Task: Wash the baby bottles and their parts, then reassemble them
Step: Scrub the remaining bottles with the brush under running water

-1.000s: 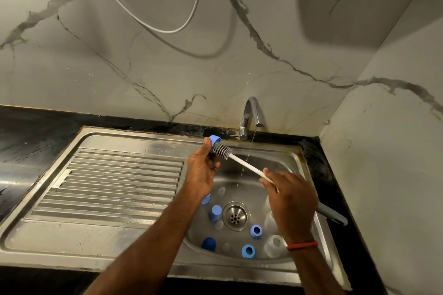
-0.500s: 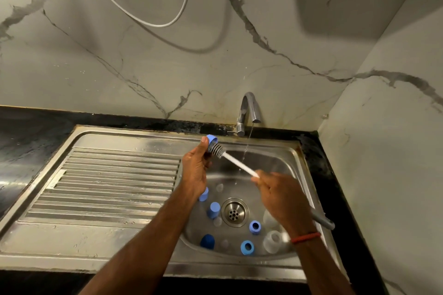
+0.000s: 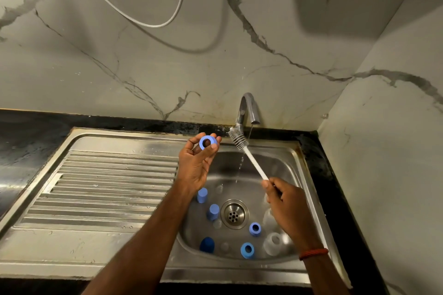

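Our left hand [image 3: 195, 165] pinches a blue plastic bottle ring [image 3: 207, 142]; our right hand [image 3: 286, 203] grips the white-handled bristle brush [image 3: 247, 153] just beside it.

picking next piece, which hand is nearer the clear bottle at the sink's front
Right. The right hand, holding the brush, is right beside the clear bottle; the left hand holds a blue ring far up-left.

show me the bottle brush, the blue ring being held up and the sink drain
bottle brush [image 3: 249, 156], head view, on the white stem below the bristles
blue ring [image 3: 207, 137], head view, on the top of its rim
sink drain [image 3: 233, 214], head view, on the centre of the strainer
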Demonstrator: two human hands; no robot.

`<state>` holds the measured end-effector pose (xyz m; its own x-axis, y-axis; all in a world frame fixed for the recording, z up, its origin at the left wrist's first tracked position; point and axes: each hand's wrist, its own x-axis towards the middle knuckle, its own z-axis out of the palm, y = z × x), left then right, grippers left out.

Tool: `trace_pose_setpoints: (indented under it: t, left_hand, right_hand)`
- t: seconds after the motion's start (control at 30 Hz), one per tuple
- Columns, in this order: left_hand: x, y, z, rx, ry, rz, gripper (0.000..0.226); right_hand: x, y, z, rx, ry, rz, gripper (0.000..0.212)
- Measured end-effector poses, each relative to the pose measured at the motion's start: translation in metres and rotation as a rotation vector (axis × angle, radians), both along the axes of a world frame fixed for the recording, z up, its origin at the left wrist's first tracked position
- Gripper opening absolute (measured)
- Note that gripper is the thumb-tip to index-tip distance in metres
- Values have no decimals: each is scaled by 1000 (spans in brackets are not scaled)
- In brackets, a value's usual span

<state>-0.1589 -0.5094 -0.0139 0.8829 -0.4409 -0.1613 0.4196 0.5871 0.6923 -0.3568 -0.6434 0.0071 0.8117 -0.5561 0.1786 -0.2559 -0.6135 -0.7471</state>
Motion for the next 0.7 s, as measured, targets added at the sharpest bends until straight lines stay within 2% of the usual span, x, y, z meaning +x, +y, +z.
trace_pose_setpoints:
  t: [0.1, 0.27, 0.37, 0.53, 0.7]
  left_hand:
    - [-6, -2, -3, 133, -109, -41, 48]
    - [-14, -7, -7, 249, -207, -127, 50]
    - [-7, 0, -8, 294, -273, -104, 45]
    - [-9, 2, -13, 352, -332, -166, 52]
    - [-13, -9, -16, 430, -366, -104, 48]
  right_hand:
    - [3, 1, -2, -137, 85, 91, 26]
    - [20, 5, -3, -229, 157, 34, 26]
    - [14, 2, -3, -230, 169, 139, 26]
    - [6, -7, -7, -208, 156, 63, 30]
    - [7, 7, -4, -189, 162, 160, 25]
